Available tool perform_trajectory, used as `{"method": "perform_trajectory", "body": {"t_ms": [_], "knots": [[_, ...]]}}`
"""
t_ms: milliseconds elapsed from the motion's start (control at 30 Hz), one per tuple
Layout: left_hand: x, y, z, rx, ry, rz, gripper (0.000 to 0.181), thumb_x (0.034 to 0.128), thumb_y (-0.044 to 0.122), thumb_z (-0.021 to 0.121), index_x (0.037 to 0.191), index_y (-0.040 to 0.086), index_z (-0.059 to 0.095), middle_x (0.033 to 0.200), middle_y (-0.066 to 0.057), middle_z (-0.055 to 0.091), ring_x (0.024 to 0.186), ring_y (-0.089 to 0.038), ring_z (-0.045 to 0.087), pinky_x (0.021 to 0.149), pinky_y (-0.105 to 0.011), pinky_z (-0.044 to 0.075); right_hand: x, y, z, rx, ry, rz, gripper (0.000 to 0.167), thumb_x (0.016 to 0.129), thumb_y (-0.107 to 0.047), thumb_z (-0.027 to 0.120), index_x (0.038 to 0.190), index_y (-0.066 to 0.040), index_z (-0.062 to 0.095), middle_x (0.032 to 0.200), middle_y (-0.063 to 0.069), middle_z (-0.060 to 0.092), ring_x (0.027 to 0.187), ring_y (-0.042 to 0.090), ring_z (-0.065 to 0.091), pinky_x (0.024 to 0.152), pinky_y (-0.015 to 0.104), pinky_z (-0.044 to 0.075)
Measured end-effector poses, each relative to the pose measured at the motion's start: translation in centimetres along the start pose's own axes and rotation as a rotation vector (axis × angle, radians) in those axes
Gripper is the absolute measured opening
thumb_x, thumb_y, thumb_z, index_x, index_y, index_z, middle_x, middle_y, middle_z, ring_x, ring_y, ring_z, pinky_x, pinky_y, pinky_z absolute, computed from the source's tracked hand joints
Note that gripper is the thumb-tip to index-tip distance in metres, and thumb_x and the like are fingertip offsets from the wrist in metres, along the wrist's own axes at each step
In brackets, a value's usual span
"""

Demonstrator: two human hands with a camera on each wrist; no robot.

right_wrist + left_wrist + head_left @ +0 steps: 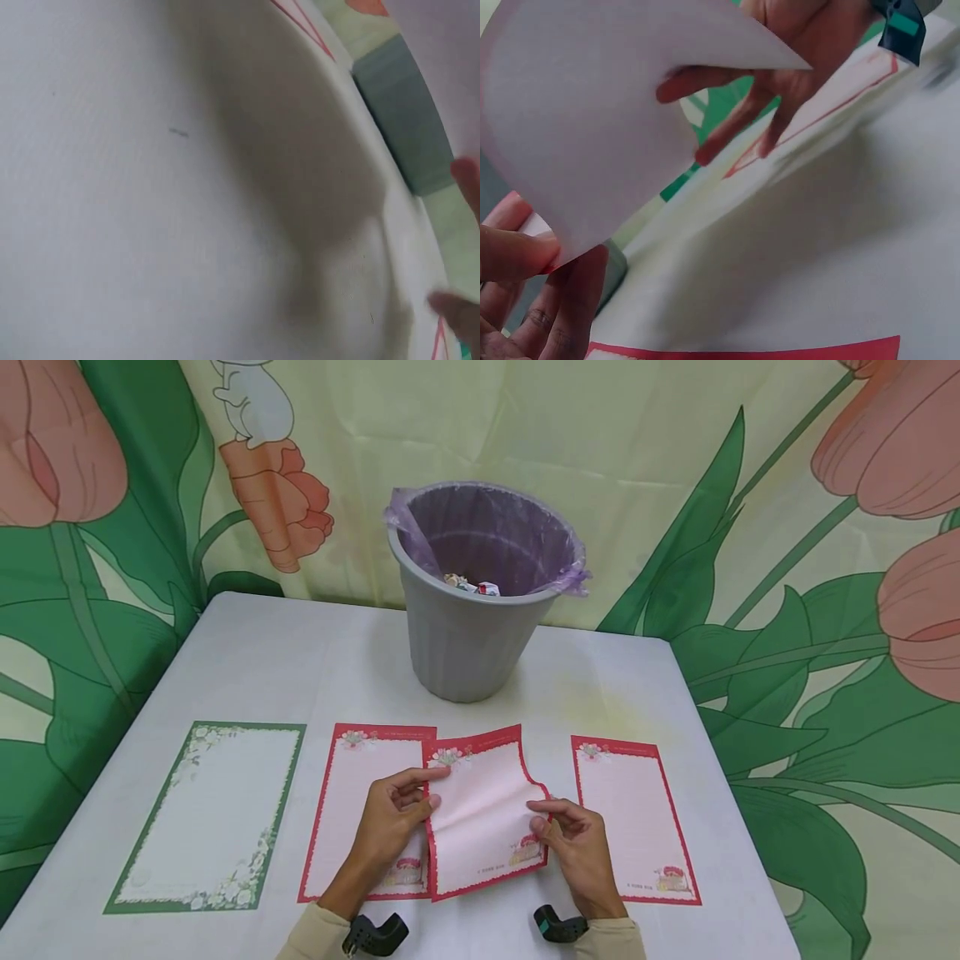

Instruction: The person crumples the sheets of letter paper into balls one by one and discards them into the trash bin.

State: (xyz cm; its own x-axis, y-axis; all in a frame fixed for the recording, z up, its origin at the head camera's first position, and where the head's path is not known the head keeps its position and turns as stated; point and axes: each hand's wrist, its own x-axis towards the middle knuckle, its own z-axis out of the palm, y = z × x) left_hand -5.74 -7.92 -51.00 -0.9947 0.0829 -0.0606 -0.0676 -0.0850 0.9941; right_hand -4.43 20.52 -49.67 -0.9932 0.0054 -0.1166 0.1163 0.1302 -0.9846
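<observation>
A red-bordered sheet (483, 818) is held up off the table, slightly bent, between both hands. At its left edge, my left hand (393, 818) pinches it between thumb and fingers; the left wrist view shows this left hand (536, 292) on the sheet's corner (585, 150). My right hand (577, 843) pinches the right edge, which curls near the fingers. Behind the left hand, another red-bordered sheet (367, 810) lies partly covered. To the right lies a third red-bordered sheet (637, 818). A green-bordered sheet (210, 818) lies at the far left.
A grey bin (468, 643) with a purple liner (491, 527) stands at the back of the white table (300, 652), crumpled scraps (472, 585) inside it. A curtain printed with tulips and leaves hangs behind the table.
</observation>
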Motion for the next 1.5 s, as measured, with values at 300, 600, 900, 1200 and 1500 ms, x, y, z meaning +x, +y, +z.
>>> {"method": "perform_trajectory", "body": {"t_ms": [300, 600, 900, 1200, 1500], "knots": [[0.1, 0.4, 0.3, -0.044, -0.050, 0.016, 0.032, 0.0966, 0.001, 0.075, 0.128, 0.009, 0.075, 0.136, -0.009, 0.073, 0.114, -0.017, 0.073, 0.094, -0.025, 0.062, 0.5, 0.2, 0.7, 0.054, 0.045, -0.033, 0.027, 0.097, -0.007, 0.077, 0.122, 0.003, 0.075, 0.129, 0.011, 0.077, 0.139, 0.010, 0.061, 0.107, 0.020, 0.052], [0.1, 0.9, -0.1, -0.065, -0.126, 0.055, 0.030, 0.0998, 0.010, 0.074, 0.129, 0.011, 0.074, 0.135, -0.009, 0.073, 0.111, -0.018, 0.072, 0.091, -0.024, 0.062, 0.9, 0.0, 0.8, 0.141, 0.012, -0.065, 0.030, 0.098, -0.003, 0.074, 0.125, 0.010, 0.070, 0.111, 0.002, 0.082, 0.105, 0.013, 0.075, 0.090, 0.022, 0.061], [-0.4, 1.9, -0.1, -0.050, -0.145, 0.065, 0.031, 0.1033, 0.018, 0.071, 0.135, 0.014, 0.072, 0.141, -0.007, 0.070, 0.121, -0.018, 0.068, 0.099, -0.023, 0.059, 1.2, -0.3, 1.0, 0.215, 0.069, -0.067, 0.030, 0.096, 0.004, 0.074, 0.125, 0.013, 0.068, 0.116, 0.000, 0.081, 0.125, 0.013, 0.068, 0.102, 0.025, 0.058], [-0.7, 2.2, 0.1, -0.158, -0.207, 0.098, 0.043, 0.1017, 0.011, 0.072, 0.144, 0.009, 0.064, 0.152, -0.013, 0.060, 0.130, -0.019, 0.064, 0.100, -0.029, 0.061, 1.2, -0.6, 1.8, 0.218, 0.167, -0.087, 0.030, 0.095, 0.004, 0.075, 0.124, 0.012, 0.071, 0.112, 0.003, 0.079, 0.117, 0.017, 0.071, 0.101, 0.027, 0.060], [-0.9, 2.2, 0.5, -0.161, -0.186, 0.085, 0.054, 0.0930, 0.005, 0.082, 0.144, 0.008, 0.064, 0.150, -0.017, 0.061, 0.118, -0.027, 0.073, 0.092, -0.039, 0.064, 1.2, -1.0, 2.4, 0.184, 0.243, -0.128, 0.028, 0.094, 0.000, 0.078, 0.121, 0.006, 0.076, 0.113, 0.005, 0.078, 0.111, 0.016, 0.073, 0.096, 0.027, 0.061]]}}
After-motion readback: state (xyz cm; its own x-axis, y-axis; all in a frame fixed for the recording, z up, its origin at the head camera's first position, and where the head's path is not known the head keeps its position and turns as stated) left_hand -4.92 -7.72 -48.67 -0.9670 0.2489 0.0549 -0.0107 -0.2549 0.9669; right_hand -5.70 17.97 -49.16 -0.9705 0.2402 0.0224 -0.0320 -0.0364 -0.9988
